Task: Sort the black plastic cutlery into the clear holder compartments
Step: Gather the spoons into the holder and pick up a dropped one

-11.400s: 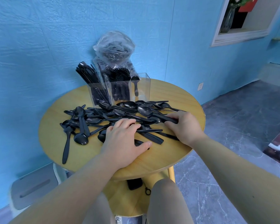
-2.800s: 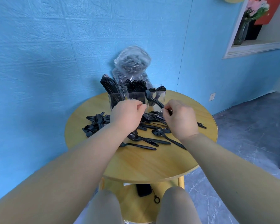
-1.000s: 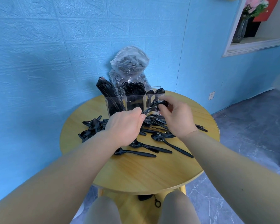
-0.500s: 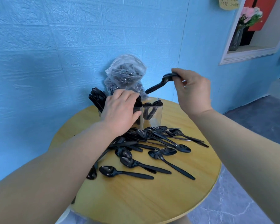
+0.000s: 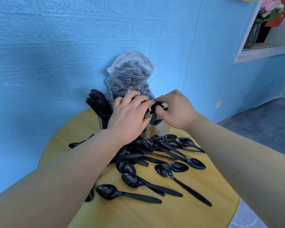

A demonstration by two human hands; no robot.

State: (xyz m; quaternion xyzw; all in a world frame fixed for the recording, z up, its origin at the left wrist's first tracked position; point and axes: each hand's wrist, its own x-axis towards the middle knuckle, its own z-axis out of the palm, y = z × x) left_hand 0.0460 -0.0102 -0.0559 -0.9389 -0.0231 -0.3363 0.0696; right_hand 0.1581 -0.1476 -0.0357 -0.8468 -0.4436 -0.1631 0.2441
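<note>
At twelve o'clock on the round wooden table (image 5: 179, 216), the clear holder (image 5: 160, 129) stands with upright black cutlery (image 5: 98, 102) packed in its nine-o'clock compartment and spoons under the right hand (image 5: 176, 111), whose curled fingers pinch a black spoon (image 5: 155, 106) over the three-o'clock compartment. The left hand (image 5: 128, 119) lies over the middle compartment with fingers loosely bent; whether it grips anything I cannot tell. Behind the holder a clear bag (image 5: 130, 73) of cutlery leans at the blue wall (image 5: 56, 46), while loose spoons (image 5: 155, 165) spread from the centre toward four o'clock, leaving bare wood along the six-o'clock edge.
</note>
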